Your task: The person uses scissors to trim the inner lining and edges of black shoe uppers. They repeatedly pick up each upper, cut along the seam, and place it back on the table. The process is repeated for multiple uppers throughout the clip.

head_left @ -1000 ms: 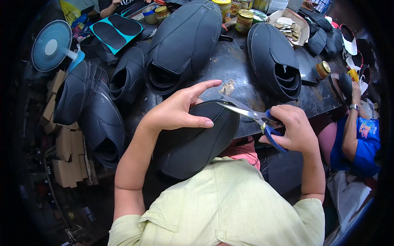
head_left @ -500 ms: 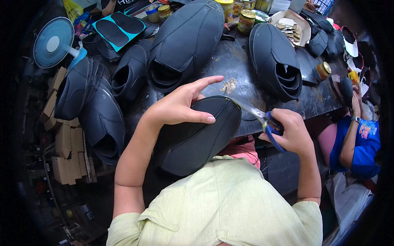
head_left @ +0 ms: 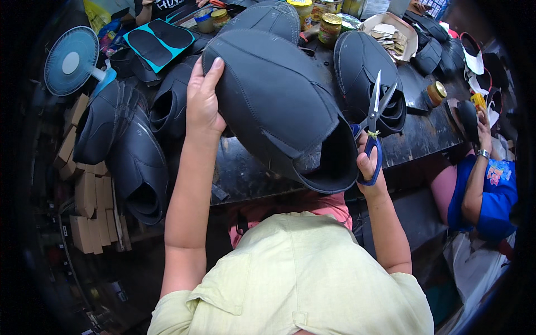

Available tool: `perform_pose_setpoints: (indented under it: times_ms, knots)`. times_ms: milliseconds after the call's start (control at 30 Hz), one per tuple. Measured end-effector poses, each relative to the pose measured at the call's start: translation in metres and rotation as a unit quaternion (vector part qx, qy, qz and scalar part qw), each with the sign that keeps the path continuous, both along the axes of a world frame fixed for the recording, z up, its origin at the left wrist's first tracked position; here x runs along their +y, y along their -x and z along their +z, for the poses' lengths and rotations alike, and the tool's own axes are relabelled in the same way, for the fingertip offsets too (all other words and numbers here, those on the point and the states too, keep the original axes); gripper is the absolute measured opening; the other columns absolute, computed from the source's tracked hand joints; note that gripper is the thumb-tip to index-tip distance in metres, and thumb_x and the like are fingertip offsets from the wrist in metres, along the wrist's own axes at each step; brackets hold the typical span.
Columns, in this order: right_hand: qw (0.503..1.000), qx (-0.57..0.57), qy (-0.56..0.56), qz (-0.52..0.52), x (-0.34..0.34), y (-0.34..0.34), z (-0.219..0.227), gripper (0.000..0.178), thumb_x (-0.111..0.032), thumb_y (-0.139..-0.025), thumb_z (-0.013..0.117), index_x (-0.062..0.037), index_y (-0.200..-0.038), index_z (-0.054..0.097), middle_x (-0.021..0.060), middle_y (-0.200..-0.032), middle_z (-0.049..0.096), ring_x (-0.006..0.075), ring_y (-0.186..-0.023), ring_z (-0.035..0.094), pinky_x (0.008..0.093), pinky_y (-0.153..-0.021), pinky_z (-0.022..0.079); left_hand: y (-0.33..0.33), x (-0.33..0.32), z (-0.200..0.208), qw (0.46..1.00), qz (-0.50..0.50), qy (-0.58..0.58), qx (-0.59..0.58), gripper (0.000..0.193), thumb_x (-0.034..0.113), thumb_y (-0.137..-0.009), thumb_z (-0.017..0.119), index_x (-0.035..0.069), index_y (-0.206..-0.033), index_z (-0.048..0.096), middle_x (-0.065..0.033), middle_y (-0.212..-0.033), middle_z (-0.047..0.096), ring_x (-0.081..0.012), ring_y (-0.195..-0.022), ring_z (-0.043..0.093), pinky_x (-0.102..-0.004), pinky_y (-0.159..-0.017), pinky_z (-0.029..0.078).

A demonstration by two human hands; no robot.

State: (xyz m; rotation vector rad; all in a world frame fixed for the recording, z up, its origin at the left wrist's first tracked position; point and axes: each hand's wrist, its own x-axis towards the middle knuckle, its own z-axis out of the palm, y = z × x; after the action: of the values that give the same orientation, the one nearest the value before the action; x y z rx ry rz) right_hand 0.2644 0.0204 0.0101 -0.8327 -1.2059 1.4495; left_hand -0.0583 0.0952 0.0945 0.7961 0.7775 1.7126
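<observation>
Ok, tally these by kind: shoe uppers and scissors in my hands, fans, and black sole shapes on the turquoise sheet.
Black shoe upper: 1
Scissors: 1
Fan: 1
Black sole shapes: 2
Total: 5

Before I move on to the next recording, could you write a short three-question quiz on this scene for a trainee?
1. Multiple choice: where do the blades of the scissors in the right hand point? A) toward the top of the picture; B) toward the bottom; C) toward the left edge.
2. True or false: the left hand grips the black shoe upper by its ankle opening.
3. Short answer: which electric appliance shows at the picture's upper left?

Key:
1. A, toward the top, with the tips spread apart.
2. False: it grips the edge near the closed toe end, while the opening faces the lower right.
3. A blue fan.
</observation>
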Motion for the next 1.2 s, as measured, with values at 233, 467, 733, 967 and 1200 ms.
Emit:
perform_pose_setpoints:
  times_ms: [233,467,733,967,1200]
  knots:
    - [0.976,-0.210,-0.011,-0.063,0.001,-0.001,0.035,0.029,-0.012,-0.082,0.083,-0.0042,-0.096,0.060,-0.0013,-0.083,0.060,0.0079,-0.075,0.056,0.0238,-0.071,0.048,0.000,-0.010,-0.018,0.995,0.067,-0.037,0.059,0.051,0.004,-0.102,0.062,0.004,-0.150,0.046,-0.0091,-0.126,0.067,-0.0172,-0.111,0.066,-0.0325,-0.100,0.054]
    - [0.937,-0.334,-0.004,-0.103,0.003,0.005,0.038,0.026,-0.010,-0.080,0.082,-0.0040,-0.089,0.059,-0.0033,-0.075,0.055,0.0049,-0.067,0.050,0.0228,-0.061,0.043,-0.015,-0.019,-0.019,0.992,0.068,-0.020,0.101,0.059,0.002,-0.103,0.057,0.002,-0.157,0.034,-0.0135,-0.143,0.055,-0.0198,-0.127,0.057,-0.0347,-0.109,0.047]
    - [0.974,-0.208,0.087,0.008,0.003,-0.045,0.069,0.032,-0.018,-0.072,0.085,-0.0061,-0.094,0.064,-0.0040,-0.083,0.060,0.0054,-0.075,0.055,0.0217,-0.070,0.043,0.001,-0.081,-0.034,0.951,0.030,-0.089,0.295,0.069,0.011,-0.105,0.051,0.002,-0.164,0.017,-0.0198,-0.158,0.039,-0.0283,-0.141,0.046,-0.0395,-0.119,0.035]
    - [0.972,-0.041,0.213,0.091,-0.046,0.007,-0.001,0.027,-0.007,-0.089,0.072,0.0042,-0.114,0.067,0.0040,-0.102,0.071,0.0092,-0.092,0.063,0.0251,-0.083,0.053,-0.054,-0.118,-0.076,0.965,-0.159,0.178,0.105,0.081,0.011,-0.094,0.070,0.005,-0.162,0.025,-0.0124,-0.139,0.055,-0.0176,-0.121,0.054,-0.0332,-0.100,0.046]
    - [0.959,-0.209,0.193,0.009,-0.066,-0.038,0.013,0.021,-0.018,-0.091,0.078,-0.0031,-0.093,0.062,0.0024,-0.080,0.066,0.0084,-0.071,0.062,0.0235,-0.067,0.049,-0.012,-0.092,-0.039,0.811,-0.015,0.080,0.579,0.057,-0.007,-0.090,0.061,0.009,-0.145,0.055,-0.0098,-0.107,0.067,-0.0114,-0.081,0.061,-0.0284,-0.073,0.050]
